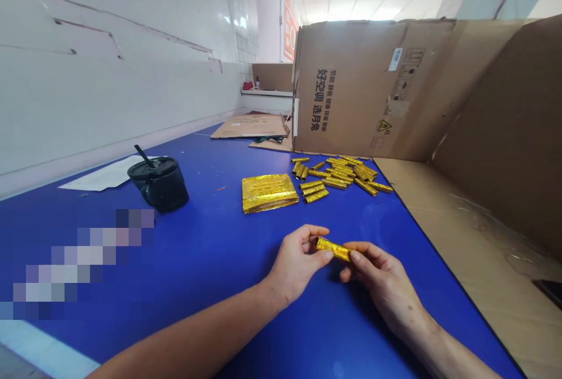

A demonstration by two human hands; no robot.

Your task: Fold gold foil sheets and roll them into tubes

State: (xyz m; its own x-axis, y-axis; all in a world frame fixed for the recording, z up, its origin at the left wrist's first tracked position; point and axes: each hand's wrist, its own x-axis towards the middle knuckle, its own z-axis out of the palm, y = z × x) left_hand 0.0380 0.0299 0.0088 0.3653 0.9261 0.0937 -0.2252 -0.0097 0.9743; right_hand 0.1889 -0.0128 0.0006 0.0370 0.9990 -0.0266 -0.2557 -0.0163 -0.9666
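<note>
A small gold foil tube (334,249) is held above the blue table between my two hands. My right hand (381,273) pinches its right end between thumb and fingers. At its left end, my left hand (298,259) has its thumb and fingers apart around the tube, the thumb close to its lower side. Beyond my hands lies a flat gold foil packet (269,193). Several more gold tubes (338,175) lie in a loose pile to the right of the packet, with a short row of them (314,191) near its right edge.
A dark lidded mug (164,185) with a straw stands at the left on the blue table (211,262), by a white paper (103,174). Large cardboard (360,92) walls off the back and right. Flat cardboard pieces (250,126) lie at the back.
</note>
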